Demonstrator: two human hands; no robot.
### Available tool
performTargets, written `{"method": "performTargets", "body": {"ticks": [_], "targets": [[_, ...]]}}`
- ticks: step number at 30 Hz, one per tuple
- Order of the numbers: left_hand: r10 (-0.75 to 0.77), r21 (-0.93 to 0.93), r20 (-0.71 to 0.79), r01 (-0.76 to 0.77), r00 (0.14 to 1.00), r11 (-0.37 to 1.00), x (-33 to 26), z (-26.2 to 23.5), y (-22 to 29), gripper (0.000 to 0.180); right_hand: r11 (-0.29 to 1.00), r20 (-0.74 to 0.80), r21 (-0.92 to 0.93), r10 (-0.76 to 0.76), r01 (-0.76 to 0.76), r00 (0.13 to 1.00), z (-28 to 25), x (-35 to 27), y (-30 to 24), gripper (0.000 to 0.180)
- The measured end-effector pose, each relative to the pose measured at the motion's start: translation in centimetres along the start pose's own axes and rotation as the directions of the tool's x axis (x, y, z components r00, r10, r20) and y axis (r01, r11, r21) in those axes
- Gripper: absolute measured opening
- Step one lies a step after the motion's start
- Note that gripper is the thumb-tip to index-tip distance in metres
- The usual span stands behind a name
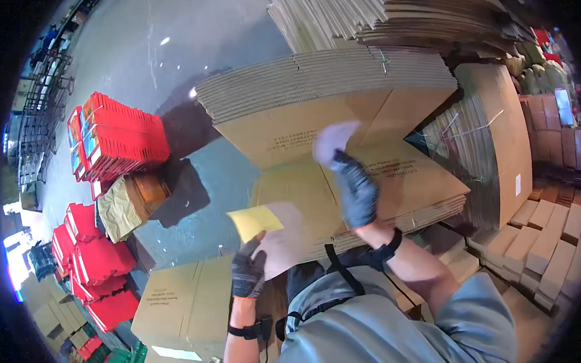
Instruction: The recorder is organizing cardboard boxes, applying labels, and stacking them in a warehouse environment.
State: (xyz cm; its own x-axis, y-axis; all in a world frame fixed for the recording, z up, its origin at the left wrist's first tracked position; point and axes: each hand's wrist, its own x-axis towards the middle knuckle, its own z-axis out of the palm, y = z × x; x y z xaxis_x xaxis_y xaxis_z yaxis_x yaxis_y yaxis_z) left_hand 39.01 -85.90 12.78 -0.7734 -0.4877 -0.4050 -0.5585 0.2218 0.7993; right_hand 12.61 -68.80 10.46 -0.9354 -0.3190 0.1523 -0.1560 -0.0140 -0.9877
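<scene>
In my left hand (249,269), gloved in grey, I pinch a yellow sheet of paper (254,222) together with a pale pinkish sheet (285,245) that hangs beside it. My right hand (356,191), gloved too, reaches farther forward with its fingers closed on another pale sheet (333,139). Below that hand lies a stack of flattened cardboard boxes (399,179). Behind it leans a thick bundle of flattened boxes (292,124) with printing on the front face. The lower edge of the right hand's sheet is partly hidden by the glove.
Red packs stand stacked (122,140) on the left floor, next to a brown carton (148,192). More red bundles (96,258) lie nearer. A cardboard box (184,302) is beside my left forearm. Upright flattened boxes (503,138) and small cartons (531,247) are on the right.
</scene>
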Motion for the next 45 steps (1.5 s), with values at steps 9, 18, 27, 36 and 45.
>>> {"method": "performTargets", "body": {"ticks": [9, 18, 27, 36, 45], "targets": [[-0.508, -0.74, -0.13, 0.257, 0.852, 0.622, 6.4, 5.7, -0.3, 0.028, 0.913, 0.607, -0.211, -0.157, 0.348, 0.779, 4.5, -5.3, 2.4, 0.054], [-0.462, -0.417, -0.199, 0.351, 0.864, 0.838, 6.4, 5.3, -5.9, 0.022, 0.676, 0.654, -0.197, 0.63, -0.71, 0.418, 5.6, -3.2, 13.1, 0.041], [-0.419, -0.174, -0.671, 0.418, 0.612, 0.891, 4.9, 8.3, -22.1, 0.05, 0.555, 0.159, -0.336, 0.83, -0.761, 0.535, 7.0, -8.4, 36.9, 0.016], [-0.343, 0.141, -0.689, 0.583, 0.638, 0.8, 4.7, 10.5, -26.4, 0.056, 0.216, -0.004, -0.866, 0.899, -0.451, 0.437, 10.4, -11.4, 53.1, 0.05], [-0.351, 0.131, -0.662, 0.563, 0.662, 0.816, 4.4, 11.5, -27.4, 0.053, 0.004, -0.162, -0.936, 0.882, -0.351, 0.443, 11.3, -11.0, 52.2, 0.054]]}}
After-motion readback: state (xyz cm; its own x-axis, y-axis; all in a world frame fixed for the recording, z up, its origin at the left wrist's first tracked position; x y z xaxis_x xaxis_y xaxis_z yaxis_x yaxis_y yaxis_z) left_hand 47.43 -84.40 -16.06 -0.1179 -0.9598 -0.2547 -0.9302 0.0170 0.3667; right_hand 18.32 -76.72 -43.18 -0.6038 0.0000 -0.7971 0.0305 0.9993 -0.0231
